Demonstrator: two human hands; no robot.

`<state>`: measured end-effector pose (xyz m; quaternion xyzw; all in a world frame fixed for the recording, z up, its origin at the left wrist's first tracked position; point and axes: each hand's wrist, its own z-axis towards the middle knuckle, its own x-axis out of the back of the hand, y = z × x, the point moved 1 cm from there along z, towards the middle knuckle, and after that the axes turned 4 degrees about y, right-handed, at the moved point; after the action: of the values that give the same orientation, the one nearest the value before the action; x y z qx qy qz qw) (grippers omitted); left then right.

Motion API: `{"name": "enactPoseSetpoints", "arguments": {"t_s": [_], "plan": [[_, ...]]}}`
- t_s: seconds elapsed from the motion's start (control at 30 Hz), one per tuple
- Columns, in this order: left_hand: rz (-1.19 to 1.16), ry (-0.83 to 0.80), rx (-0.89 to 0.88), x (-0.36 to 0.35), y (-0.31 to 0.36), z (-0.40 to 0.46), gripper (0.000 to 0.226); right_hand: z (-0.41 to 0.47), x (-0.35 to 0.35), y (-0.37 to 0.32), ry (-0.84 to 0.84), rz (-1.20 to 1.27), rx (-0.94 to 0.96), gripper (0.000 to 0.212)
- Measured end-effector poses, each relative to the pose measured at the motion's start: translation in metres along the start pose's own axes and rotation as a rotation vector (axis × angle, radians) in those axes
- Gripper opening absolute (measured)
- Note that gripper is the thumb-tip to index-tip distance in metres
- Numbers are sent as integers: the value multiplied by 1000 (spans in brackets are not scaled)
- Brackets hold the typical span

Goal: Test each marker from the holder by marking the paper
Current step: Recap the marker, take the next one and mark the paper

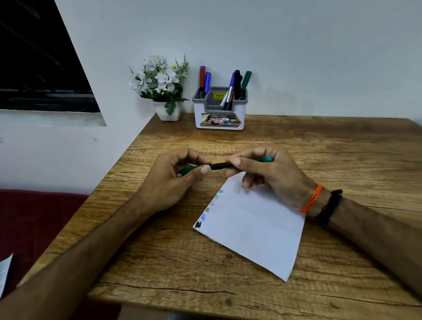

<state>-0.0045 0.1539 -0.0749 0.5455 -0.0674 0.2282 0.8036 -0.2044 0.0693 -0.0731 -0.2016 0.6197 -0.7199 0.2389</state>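
A green marker (pixel 220 165) with a black middle lies level between both hands, above the table. My left hand (pixel 174 179) grips its left, green cap end. My right hand (pixel 267 172) grips its right part, and a teal tip end pokes out past the fingers. Below my right hand lies a white paper (pixel 253 226) with several small colour marks along its left edge. At the back stands the white and grey holder (pixel 221 117) with several markers in it: red, blue, black and green.
A white pot of white flowers (pixel 162 88) stands left of the holder against the wall. The wooden table (pixel 162 261) ends at the left over a dark red seat (pixel 28 225), where a printed sheet (pixel 0 279) lies.
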Motion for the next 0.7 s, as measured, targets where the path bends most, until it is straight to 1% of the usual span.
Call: {"name": "enactPoseSetpoints", "arguments": {"t_s": [0.1, 0.2, 0.37, 0.5, 0.57, 0.63, 0.7], "plan": [[-72, 1, 31, -1, -1, 0, 23, 1, 0, 0, 11, -88, 78, 22], [-83, -41, 31, -3, -4, 0, 19, 2, -2, 1, -23, -138, 127, 18], [-111, -67, 21, -5, -10, 0, 12, 2, -4, 4, -69, -134, 153, 12], [-125, -58, 26, -5, -15, -1, 15, 5, -6, 6, -85, -139, 206, 14], [-130, -67, 29, -7, -14, -1, 18, 6, -6, 6, -86, -157, 231, 10], [-133, -68, 28, -8, -13, -1, 16, 7, -7, 7, -89, -166, 251, 5], [-148, -58, 34, -7, -12, -1, 13, 7, -9, 9, -87, -160, 257, 6]]}}
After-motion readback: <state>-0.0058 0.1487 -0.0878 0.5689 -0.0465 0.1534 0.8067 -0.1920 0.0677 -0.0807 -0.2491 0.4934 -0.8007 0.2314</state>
